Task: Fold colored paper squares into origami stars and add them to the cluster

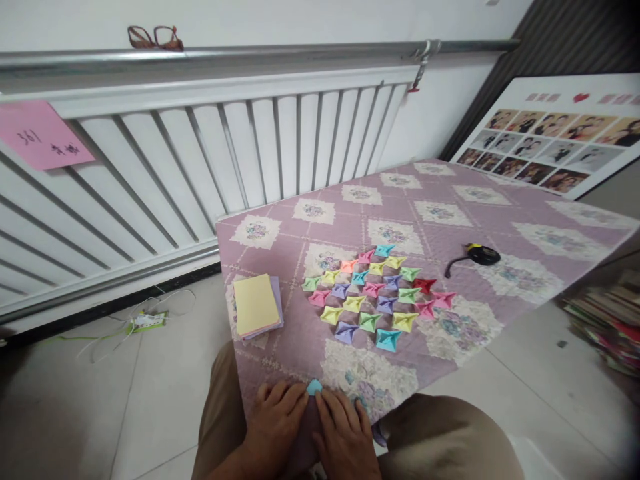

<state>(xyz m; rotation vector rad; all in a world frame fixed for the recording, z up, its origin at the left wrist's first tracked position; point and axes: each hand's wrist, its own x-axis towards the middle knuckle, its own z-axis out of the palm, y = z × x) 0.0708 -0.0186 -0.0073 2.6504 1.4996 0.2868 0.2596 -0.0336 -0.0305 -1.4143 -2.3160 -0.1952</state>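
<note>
A small folded piece of light blue paper [314, 387] lies at the near edge of the table. My left hand [277, 420] presses on its left side with fingertips together. On its right side, my right hand [345, 427] presses too, its fingertips touching the paper. Most of the paper is hidden under the fingers. Beyond my hands, several folded paper boats [387, 340] in blue, yellow, green, pink, purple and red stand in slanting rows. To the left sits a stack of coloured paper sheets [256, 305], a yellow one on top.
A purple flowered cloth [295, 250] covers the table. A black tape measure [483, 255] with a strap lies right of the boats. Behind stands a white radiator [280, 143]; glasses [156, 39] rest on the pipe above. A photo board [545, 140] leans at the far right.
</note>
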